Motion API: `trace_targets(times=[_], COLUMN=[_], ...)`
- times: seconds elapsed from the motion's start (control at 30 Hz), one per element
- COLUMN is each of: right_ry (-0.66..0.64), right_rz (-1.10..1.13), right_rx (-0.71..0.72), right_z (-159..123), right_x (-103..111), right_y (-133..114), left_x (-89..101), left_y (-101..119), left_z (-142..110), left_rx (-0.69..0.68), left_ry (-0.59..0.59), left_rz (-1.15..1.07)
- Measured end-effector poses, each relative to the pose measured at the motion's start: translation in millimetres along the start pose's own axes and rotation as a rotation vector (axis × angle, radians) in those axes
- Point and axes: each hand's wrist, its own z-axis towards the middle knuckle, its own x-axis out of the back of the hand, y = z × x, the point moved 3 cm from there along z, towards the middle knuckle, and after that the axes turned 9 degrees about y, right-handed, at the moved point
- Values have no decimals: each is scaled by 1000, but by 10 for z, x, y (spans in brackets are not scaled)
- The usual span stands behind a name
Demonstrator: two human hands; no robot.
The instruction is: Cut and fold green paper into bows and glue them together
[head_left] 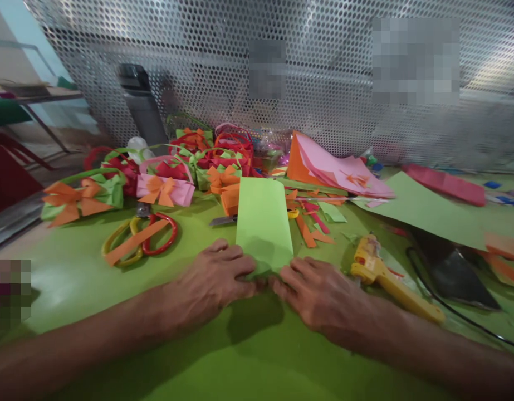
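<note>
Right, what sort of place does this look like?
Probably a papercraft workspace, judging by the pink paper bag with its orange bow, the scissors and the yellow glue gun.

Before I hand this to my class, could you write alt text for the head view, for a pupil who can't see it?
A person's left hand and right hand touch the near end of light green paper on a green table. Behind are paper bags, some with orange bows; scissors lie at left, a yellow glue gun at right.
</note>
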Motion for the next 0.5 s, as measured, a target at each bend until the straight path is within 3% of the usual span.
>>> trace_targets(times=[0.17,0.5], right_ry=[-68,-62], right_rz=[-11,-146], right_rx=[-8,-52], right_z=[-47,-119], right_x=[30,147], right_y=[-29,-71], left_x=[-14,41], left_y=[-17,-59], left_z=[-39,-149], left_rx=[29,118], left_ry=[3,3], left_rz=[-33,-56])
